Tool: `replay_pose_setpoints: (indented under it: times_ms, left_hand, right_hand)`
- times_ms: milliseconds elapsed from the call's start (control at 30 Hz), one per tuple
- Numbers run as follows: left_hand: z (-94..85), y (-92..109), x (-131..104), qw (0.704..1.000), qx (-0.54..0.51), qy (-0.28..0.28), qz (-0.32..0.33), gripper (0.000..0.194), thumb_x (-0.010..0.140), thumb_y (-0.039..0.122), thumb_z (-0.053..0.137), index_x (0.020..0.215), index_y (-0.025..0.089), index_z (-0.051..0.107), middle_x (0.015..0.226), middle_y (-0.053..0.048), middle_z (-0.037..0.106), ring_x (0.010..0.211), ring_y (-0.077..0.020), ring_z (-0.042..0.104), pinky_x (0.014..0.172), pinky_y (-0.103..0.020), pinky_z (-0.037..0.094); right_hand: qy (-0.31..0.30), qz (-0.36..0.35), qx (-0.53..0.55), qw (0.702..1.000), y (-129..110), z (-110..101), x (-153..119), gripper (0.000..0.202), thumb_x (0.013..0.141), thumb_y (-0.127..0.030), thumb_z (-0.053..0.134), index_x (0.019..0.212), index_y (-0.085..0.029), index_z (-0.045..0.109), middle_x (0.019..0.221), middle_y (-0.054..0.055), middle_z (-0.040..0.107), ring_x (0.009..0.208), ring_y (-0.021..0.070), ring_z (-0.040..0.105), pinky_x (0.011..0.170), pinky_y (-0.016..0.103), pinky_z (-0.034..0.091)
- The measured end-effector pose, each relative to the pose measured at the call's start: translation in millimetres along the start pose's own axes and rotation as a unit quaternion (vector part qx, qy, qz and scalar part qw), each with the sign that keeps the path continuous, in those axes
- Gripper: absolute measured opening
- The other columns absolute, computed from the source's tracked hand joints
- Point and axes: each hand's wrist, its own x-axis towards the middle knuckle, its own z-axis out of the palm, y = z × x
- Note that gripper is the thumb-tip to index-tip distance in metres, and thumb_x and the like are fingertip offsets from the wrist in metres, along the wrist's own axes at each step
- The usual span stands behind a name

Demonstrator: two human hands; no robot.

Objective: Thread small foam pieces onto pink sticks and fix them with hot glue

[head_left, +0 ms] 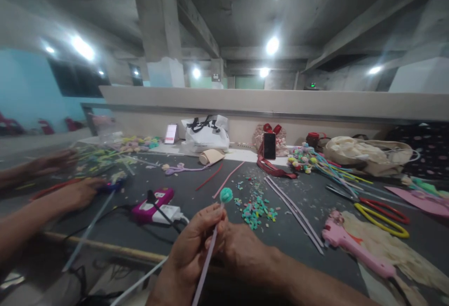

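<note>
A lilac pipe cleaner [206, 268] runs down between my two hands, with a small fuzzy turquoise ball [226, 195] at its upper end. My left hand [191, 240] pinches this stem just below the ball. Close against it, my right hand [242, 246] has its fingers curled in at the stem, their tips partly hidden behind the left fingers. Just beyond my hands lies a scatter of turquoise clippings [257, 212]. Two pale lilac pipe cleaners [294, 212] lie to the right of them, and a pink strip [228, 179] and a red strip [209, 178] lie behind.
On the right are a pink glue gun [358, 250] and scissors with red and yellow handles [382, 219]. A purple power strip [154, 205] with a white plug sits to the left. A co-worker's hands [79, 193] work at the far left. A phone [269, 146] leans at the back.
</note>
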Motion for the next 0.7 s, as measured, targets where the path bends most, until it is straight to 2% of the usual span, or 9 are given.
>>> replay_pose_setpoints:
  times_ms: [100, 167, 300, 467, 600, 700]
  left_hand:
    - [-1.8, -1.8, 1.2, 1.0, 0.008, -0.002, 0.006, 0.011, 0.068, 0.017, 0.056, 0.062, 0.013, 0.048, 0.044, 0.004, 0.048, 0.03, 0.0017, 0.036, 0.03, -0.006, 0.023]
    - [-1.0, -2.7, 2.0, 1.0, 0.016, 0.0, 0.005, 0.012, 0.069, 0.017, 0.055, 0.061, 0.013, 0.047, 0.045, 0.004, 0.049, 0.03, 0.0022, 0.034, 0.029, -0.006, 0.022]
    - [1.9, -4.4, 4.4, 0.999, 0.035, 0.013, 0.006, 0.011, 0.069, 0.016, 0.054, 0.061, 0.012, 0.047, 0.046, 0.005, 0.048, 0.029, 0.0033, 0.032, 0.029, -0.006, 0.023]
    - [2.1, -7.7, 9.7, 0.999, 0.046, 0.026, -0.004, 0.012, 0.066, 0.017, 0.058, 0.06, 0.013, 0.048, 0.046, 0.006, 0.047, 0.028, 0.0035, 0.032, 0.028, -0.006, 0.022]
    - [2.2, -12.9, 15.2, 0.997, 0.062, 0.045, -0.016, 0.013, 0.063, 0.02, 0.061, 0.06, 0.012, 0.05, 0.044, 0.006, 0.047, 0.028, 0.0031, 0.033, 0.027, -0.006, 0.021]
    - [1.7, -15.8, 19.3, 0.995, 0.073, 0.06, -0.015, 0.014, 0.062, 0.02, 0.061, 0.059, 0.013, 0.049, 0.044, 0.006, 0.047, 0.027, 0.003, 0.033, 0.026, -0.006, 0.021]
  right_hand:
    - [-0.022, 0.0, -0.092, 0.996, 11.9, 2.3, 1.3, 0.018, 0.079, -0.03, 0.042, 0.089, -0.021, 0.054, 0.088, 0.002, 0.059, 0.074, 0.0155, 0.05, 0.059, 0.022, 0.037]
    - [-0.018, 0.048, -0.118, 0.992, 24.6, -4.6, 1.1, 0.014, 0.078, -0.023, 0.043, 0.081, -0.02, 0.056, 0.078, 0.002, 0.059, 0.071, 0.0153, 0.051, 0.058, 0.022, 0.036]
    - [0.032, 0.138, -0.123, 0.982, 54.6, -33.9, -7.4, 0.018, 0.079, -0.017, 0.041, 0.08, -0.018, 0.059, 0.08, 0.005, 0.057, 0.072, 0.0151, 0.052, 0.06, 0.023, 0.036]
    - [0.074, 0.225, -0.081, 0.968, 84.4, -65.6, -39.1, 0.016, 0.077, -0.02, 0.043, 0.079, -0.018, 0.058, 0.076, 0.002, 0.06, 0.07, 0.013, 0.054, 0.061, 0.021, 0.036]
    - [0.084, 0.276, -0.051, 0.956, 91.4, -67.8, -61.6, 0.016, 0.075, -0.023, 0.043, 0.075, -0.018, 0.058, 0.066, 0.001, 0.06, 0.06, 0.0132, 0.054, 0.052, 0.021, 0.035]
    - [0.09, 0.294, -0.032, 0.951, 91.7, -61.8, -67.9, 0.017, 0.074, -0.023, 0.043, 0.075, -0.018, 0.059, 0.067, 0.001, 0.062, 0.062, 0.0141, 0.055, 0.054, 0.022, 0.035]
